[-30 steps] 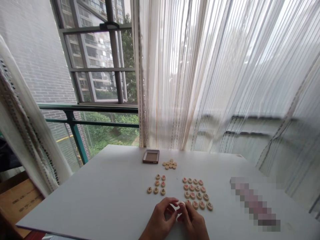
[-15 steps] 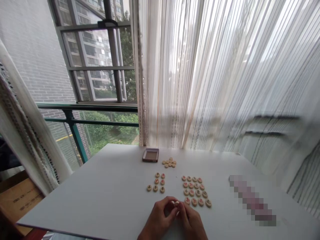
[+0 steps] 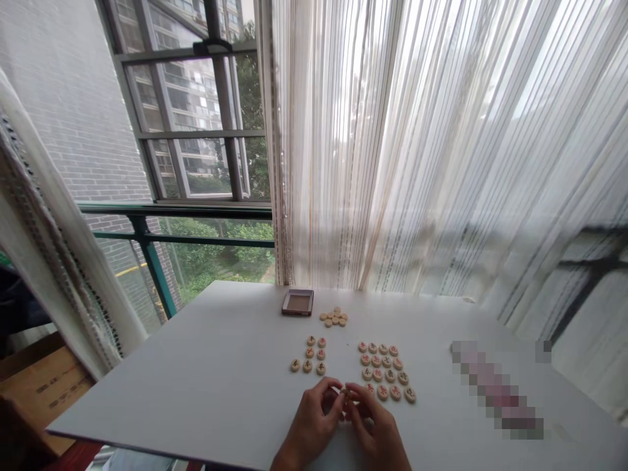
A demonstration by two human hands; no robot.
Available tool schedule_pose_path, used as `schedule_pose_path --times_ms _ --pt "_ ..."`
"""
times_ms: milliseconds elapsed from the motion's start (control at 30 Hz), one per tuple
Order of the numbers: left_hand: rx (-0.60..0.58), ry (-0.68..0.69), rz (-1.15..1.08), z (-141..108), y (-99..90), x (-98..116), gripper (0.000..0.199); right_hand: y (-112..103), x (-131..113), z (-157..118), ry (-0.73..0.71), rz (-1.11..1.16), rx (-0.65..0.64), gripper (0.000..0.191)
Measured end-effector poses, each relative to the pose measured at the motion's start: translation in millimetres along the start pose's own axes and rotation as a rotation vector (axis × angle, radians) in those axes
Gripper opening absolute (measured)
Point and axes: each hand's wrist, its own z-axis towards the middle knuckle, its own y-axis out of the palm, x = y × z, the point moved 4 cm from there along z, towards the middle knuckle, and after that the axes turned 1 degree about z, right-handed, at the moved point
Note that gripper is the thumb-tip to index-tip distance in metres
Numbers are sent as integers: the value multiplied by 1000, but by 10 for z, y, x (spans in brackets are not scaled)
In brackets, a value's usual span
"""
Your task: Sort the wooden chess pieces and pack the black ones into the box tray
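My left hand (image 3: 314, 417) and my right hand (image 3: 377, 425) meet over the near part of the table. Between their fingertips is a small round Chinese chess piece (image 3: 345, 392), mostly covered by the fingers. The left thumb and index finger pinch it, while the right fingers close on it from the other side. Beyond the right hand, several lettered pieces (image 3: 377, 375) lie in rows, marked red or black. A smaller group of lettered pieces (image 3: 307, 366) sits ahead of the left hand. Farther back, several blank-looking pieces (image 3: 335, 321) are clustered together.
At the far edge of the white table (image 3: 196, 379) stands a shallow open box (image 3: 297, 313). A pixelated pinkish object (image 3: 495, 389) lies on the right. A striped sheer curtain (image 3: 333, 163) hangs behind the table, and a cardboard box (image 3: 36, 392) is at lower left.
My right index finger has lifted and bent over the piece, and the right hand's fingers have opened somewhat. Both hands stay in nearly the same place; the view has shifted slightly.
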Motion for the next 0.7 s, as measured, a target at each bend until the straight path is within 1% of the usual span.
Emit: schedule_pose_path --times_ms 133,267,400,533,700 --pt "11 -1 -3 8 -2 -21 31 17 -2 11 -53 -33 -45 35" --pt "39 -47 -50 18 2 -109 34 6 -19 6 -106 -57 -90 32" --pt "34 -59 -61 13 6 -138 37 9 -2 3 -154 -65 -82 32" --pt "7 -32 -14 3 5 -75 40 9 34 17 -119 -70 -57 31" --pt "43 -16 28 14 -12 -29 46 -4 66 31 -74 -72 -18 35"
